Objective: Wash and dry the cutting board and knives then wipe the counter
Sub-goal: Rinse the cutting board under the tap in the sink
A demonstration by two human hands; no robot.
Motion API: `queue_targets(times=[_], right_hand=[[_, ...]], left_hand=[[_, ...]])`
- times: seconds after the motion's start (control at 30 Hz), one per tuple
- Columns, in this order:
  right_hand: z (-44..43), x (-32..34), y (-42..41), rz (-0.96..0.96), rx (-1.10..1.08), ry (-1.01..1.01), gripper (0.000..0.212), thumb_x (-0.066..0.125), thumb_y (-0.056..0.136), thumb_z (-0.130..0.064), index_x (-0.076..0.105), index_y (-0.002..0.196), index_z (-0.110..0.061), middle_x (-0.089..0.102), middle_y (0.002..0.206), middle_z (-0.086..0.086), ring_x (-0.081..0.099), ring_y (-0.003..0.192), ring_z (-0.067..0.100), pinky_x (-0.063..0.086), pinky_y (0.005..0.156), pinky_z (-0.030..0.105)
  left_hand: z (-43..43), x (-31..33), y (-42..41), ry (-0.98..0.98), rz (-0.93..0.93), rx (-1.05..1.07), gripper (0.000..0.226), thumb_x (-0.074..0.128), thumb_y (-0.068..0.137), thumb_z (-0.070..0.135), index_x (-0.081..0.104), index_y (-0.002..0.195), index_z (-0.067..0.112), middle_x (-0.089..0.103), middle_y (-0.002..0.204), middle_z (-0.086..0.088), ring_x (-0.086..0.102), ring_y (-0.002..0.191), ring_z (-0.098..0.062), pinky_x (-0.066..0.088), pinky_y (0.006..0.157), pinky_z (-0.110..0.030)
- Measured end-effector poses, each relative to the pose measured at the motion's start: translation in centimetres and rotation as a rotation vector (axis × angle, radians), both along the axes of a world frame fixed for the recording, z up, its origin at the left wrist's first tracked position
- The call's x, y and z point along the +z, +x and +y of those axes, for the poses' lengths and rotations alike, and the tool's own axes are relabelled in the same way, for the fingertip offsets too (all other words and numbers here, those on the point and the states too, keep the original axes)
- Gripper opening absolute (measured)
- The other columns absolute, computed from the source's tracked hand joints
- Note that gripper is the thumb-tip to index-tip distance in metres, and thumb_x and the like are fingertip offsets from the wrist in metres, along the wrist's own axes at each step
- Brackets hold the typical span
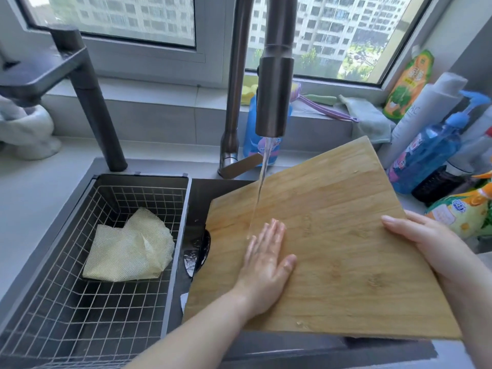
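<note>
A large bamboo cutting board [346,235] is tilted over the dark sink [197,203], its left end lowest. Water runs from the tall faucet [274,94] onto the board's left part. My left hand [266,257] lies flat on the wet board, fingers straight, just below the stream. My right hand [431,246] holds the board's right edge, thumb on top; its fingers are hidden under the board. A knife blade [197,251] shows in the sink beside the board's left edge. The grey counter [32,193] runs along the left.
A wire basket [87,275] fills the sink's left half, with a yellow mesh cloth [130,249] in it. A second dark tap [87,91] stands at back left. Several detergent bottles [426,155] crowd the right counter. A brush and pale cloth [370,118] lie on the windowsill.
</note>
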State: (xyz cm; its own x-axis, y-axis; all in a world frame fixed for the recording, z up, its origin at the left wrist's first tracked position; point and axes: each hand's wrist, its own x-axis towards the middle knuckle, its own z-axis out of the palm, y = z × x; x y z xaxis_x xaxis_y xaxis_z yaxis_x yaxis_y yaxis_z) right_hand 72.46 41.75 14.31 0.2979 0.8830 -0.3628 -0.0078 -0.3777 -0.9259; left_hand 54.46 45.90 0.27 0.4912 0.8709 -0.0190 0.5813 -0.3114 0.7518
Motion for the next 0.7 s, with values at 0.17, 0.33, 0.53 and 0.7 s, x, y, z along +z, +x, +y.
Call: queue_targets(times=[0.17, 0.33, 0.53, 0.7], right_hand=[[0.2, -0.6, -0.2, 0.008, -0.051, 0.035, 0.013, 0.050, 0.089, -0.007, 0.061, 0.084, -0.011, 0.068, 0.052, 0.000, 0.062, 0.041, 0.010, 0.049, 0.038, 0.017], [0.0, -0.6, -0.2, 0.020, -0.081, 0.038, 0.012, 0.051, 0.088, -0.009, 0.062, 0.084, -0.012, 0.068, 0.052, -0.001, 0.063, 0.042, 0.011, 0.050, 0.038, 0.019], [-1.0, -0.3, -0.3, -0.017, -0.069, 0.049, 0.013, 0.050, 0.089, -0.010, 0.060, 0.082, -0.013, 0.067, 0.049, -0.003, 0.062, 0.040, 0.009, 0.048, 0.036, 0.017], [-1.1, -0.4, 0.1, -0.007, -0.053, 0.036, 0.013, 0.050, 0.089, -0.010, 0.061, 0.085, -0.012, 0.068, 0.051, -0.002, 0.062, 0.041, 0.011, 0.050, 0.047, 0.025]], left_hand=[[1.3, -1.0, -1.9, -0.134, 0.078, 0.202, 0.053, 0.014, 0.099, 0.040, -0.007, 0.146, 0.025, -0.015, 0.154, 0.008, -0.018, 0.139, -0.002, -0.013, 0.112, -0.024], [-3.2, 1.6, 0.1, 0.087, 0.022, -0.097, 0.074, -0.006, 0.067, 0.076, -0.018, 0.129, 0.038, -0.029, 0.134, 0.028, -0.030, 0.124, 0.012, -0.028, 0.099, -0.008], [-0.3, -2.1, -4.1, -0.278, 0.117, 0.273, 0.054, 0.014, 0.100, 0.040, -0.008, 0.146, 0.022, -0.015, 0.155, 0.007, -0.013, 0.141, -0.006, -0.007, 0.114, -0.027], [-4.2, 0.5, -0.5, -0.013, 0.038, -0.050, 0.091, -0.023, 0.053, 0.086, -0.023, 0.131, 0.038, -0.035, 0.137, 0.026, -0.038, 0.122, 0.012, -0.026, 0.104, -0.015]])
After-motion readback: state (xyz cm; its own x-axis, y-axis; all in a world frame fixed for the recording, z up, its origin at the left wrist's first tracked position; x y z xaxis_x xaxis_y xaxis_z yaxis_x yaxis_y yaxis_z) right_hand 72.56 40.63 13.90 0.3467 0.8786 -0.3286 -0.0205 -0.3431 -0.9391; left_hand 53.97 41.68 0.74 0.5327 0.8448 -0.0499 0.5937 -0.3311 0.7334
